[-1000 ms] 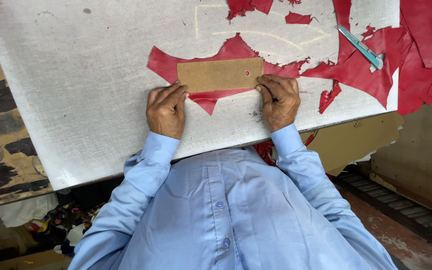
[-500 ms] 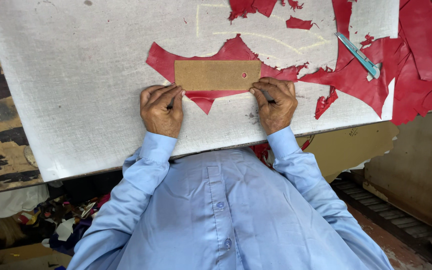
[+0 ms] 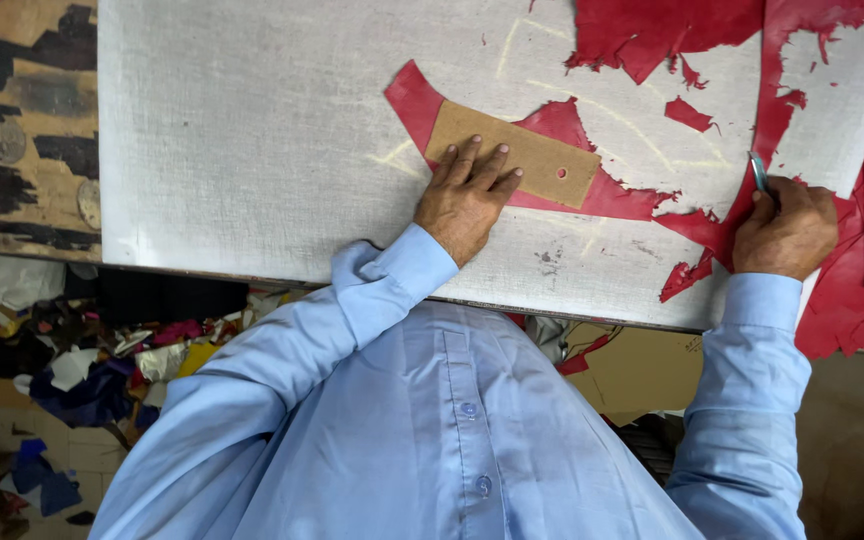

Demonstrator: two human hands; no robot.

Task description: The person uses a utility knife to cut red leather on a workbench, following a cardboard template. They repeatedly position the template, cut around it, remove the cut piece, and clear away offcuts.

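Note:
A brown cardboard template [image 3: 537, 158] with a small hole lies on a piece of red leather [image 3: 562, 125] on the white cutting board [image 3: 252, 130]. My left hand [image 3: 467, 195] presses flat on the template's near end, fingers spread. Far to the right, my right hand [image 3: 784, 228] is closed around the handle of a light blue cutting tool [image 3: 758, 170] resting on red leather scraps.
Larger sheets and scraps of red leather [image 3: 852, 200] cover the board's right side and top. Chalk lines mark the board. A worn black and tan tabletop [image 3: 22, 120] shows at left. Coloured leather offcuts [image 3: 92, 370] litter the floor below.
My right hand left the template and moved right to grip the blue tool. My left hand now lies flat on the template. The view shifted and the template sits tilted.

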